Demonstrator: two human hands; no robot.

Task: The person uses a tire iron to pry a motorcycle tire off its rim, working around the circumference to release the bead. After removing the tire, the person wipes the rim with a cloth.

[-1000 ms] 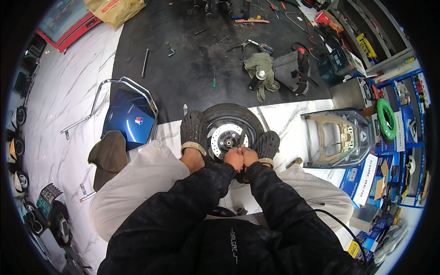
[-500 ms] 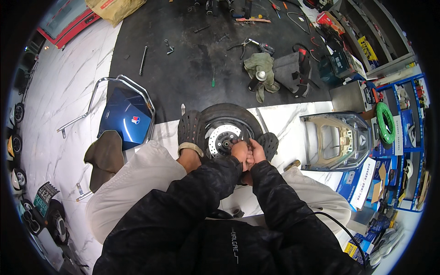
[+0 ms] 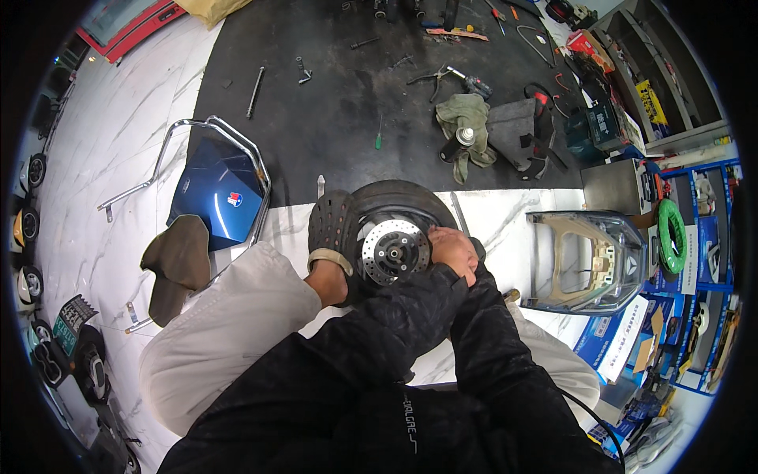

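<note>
A black-tyred wheel (image 3: 395,189) lies flat between my feet, its drilled silver brake disc (image 3: 377,262) facing up. The hub at its centre is uncovered. Over the wheel's right side, my left hand (image 3: 452,251) is closed, its back turned up. What its fingers grip is hidden. My right hand lies under and beside it, close to the right shoe, almost wholly covered by the left hand and the sleeve, so its fingers cannot be made out. A dark clog (image 3: 330,229) rests against the tyre's left side.
Left stands a blue panel (image 3: 217,193) beside a chrome rail (image 3: 158,158). A clear-and-beige scooter cover (image 3: 588,261) lies right. On the black mat (image 3: 332,118) are a green screwdriver (image 3: 378,136), a spray can (image 3: 458,144), a cloth (image 3: 466,114) and pliers (image 3: 430,77).
Both hands have shifted from beside the hub to the wheel's right edge, and the left now covers most of the right. More of the brake disc shows. The whole view has shifted slightly.
</note>
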